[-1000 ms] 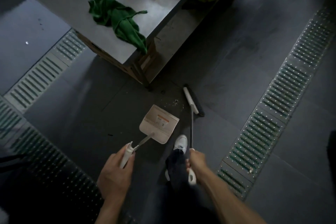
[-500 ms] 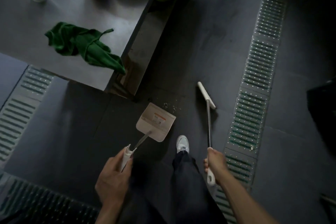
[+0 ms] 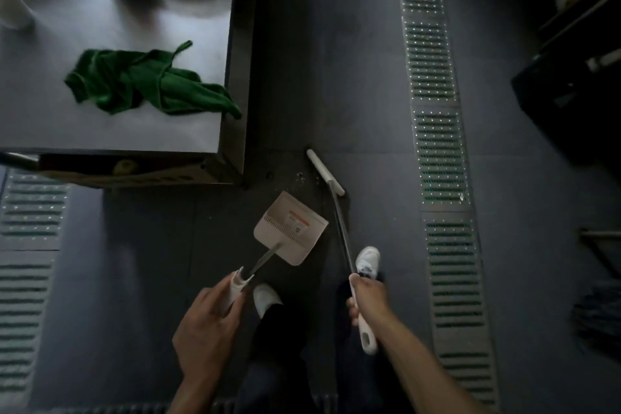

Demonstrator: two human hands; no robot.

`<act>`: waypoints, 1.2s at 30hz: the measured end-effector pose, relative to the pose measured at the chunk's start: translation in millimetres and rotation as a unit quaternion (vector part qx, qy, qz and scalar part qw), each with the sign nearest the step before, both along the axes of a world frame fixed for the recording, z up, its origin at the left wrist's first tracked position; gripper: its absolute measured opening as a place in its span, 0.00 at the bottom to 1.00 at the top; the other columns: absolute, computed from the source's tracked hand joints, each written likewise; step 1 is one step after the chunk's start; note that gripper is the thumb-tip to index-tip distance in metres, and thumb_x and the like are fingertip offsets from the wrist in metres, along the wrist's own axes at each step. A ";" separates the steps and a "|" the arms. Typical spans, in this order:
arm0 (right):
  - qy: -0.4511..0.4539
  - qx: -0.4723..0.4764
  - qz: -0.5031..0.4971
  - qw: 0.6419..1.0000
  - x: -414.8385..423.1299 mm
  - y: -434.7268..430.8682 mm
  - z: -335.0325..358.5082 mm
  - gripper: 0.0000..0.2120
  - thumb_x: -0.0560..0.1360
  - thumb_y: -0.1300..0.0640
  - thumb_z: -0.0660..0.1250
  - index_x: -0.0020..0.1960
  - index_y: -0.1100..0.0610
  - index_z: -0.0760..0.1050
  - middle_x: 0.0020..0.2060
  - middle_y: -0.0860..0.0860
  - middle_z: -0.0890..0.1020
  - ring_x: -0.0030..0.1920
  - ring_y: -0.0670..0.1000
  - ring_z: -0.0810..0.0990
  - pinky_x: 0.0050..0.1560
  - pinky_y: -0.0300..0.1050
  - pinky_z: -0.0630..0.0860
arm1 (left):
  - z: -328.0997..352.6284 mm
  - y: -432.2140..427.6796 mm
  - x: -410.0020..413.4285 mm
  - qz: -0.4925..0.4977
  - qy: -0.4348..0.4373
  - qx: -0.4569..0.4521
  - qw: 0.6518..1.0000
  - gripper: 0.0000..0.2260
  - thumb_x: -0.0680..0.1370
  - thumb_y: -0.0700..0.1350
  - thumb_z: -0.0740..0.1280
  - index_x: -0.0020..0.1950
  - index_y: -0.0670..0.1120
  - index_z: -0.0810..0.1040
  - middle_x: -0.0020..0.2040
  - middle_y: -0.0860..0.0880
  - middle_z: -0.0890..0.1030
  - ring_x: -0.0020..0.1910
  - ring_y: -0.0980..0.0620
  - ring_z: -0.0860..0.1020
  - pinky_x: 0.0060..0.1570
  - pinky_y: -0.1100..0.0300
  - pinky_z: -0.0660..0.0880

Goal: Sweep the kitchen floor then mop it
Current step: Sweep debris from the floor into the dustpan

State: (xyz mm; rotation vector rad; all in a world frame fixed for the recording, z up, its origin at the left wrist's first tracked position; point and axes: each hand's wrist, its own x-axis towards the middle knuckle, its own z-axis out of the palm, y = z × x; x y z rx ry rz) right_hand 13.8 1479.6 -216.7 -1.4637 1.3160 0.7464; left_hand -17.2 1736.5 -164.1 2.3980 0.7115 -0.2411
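The dark grey tiled floor (image 3: 336,77) filled most of the view, with a long slotted metal drain grate (image 3: 437,144) running along it on the right. A grey steel counter (image 3: 100,131) stood at the upper left, and a crumpled green cloth (image 3: 144,84) lay on it near its right edge.

The long-handled broom with a white head (image 3: 344,235) slanted across the floor, its head just beyond the counter's near right corner. The right hand (image 3: 368,299) was closed in a full fist round the broom's white grip. The flat white plastic dustpan (image 3: 290,228) sat between the broom handle and the counter's near right corner. I could not tell whether its lip touched the floor. The left hand (image 3: 205,329) was wrapped round the white grip of its metal stem, thumb on top.

A small scatter of pale crumbs (image 3: 299,176) lay on the floor just off that corner, between the broom head and the dustpan's front edge.

The sweeping looked close to its gathering stage, with mopping yet to come. To do it well, the dustpan's lip should probably be pressed flat to the tile just beside the crumbs, with its mouth facing the broom head. Short, low strokes would be best, drawing the crumbs out from the counter's corner into the pan. Long flicks could send them under the counter or towards the grate.
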 end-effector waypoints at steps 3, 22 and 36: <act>-0.016 -0.018 -0.046 0.999 -25.4 -2.8 -2.6 0.11 0.81 0.55 0.59 0.45 0.60 0.75 0.27 0.56 0.71 0.19 0.50 0.66 0.21 0.37 0.65 | 2.2 8.8 -2.1 -0.021 -0.004 -0.008 1.000 0.17 0.74 0.56 0.75 0.62 0.66 0.81 0.41 0.57 0.79 0.39 0.57 0.79 0.36 0.62 0.69; -0.002 0.039 -0.111 0.993 -117.0 5.7 -44.9 0.03 0.81 0.60 0.63 0.49 0.60 0.73 0.24 0.53 0.67 0.19 0.48 0.63 0.22 0.35 0.63 | -18.8 6.3 -6.2 -0.057 0.003 0.012 0.998 0.18 0.74 0.54 0.74 0.64 0.61 0.82 0.41 0.54 0.77 0.37 0.55 0.76 0.34 0.63 0.66; -0.095 -0.077 0.019 0.992 -75.5 -65.5 -63.6 0.07 0.82 0.60 0.62 0.59 0.60 0.72 0.29 0.55 0.72 0.17 0.49 0.68 0.18 0.37 0.66 | -12.8 22.1 -16.9 -0.014 -0.015 0.021 1.000 0.16 0.75 0.57 0.74 0.62 0.65 0.82 0.40 0.54 0.78 0.39 0.56 0.79 0.36 0.67 0.68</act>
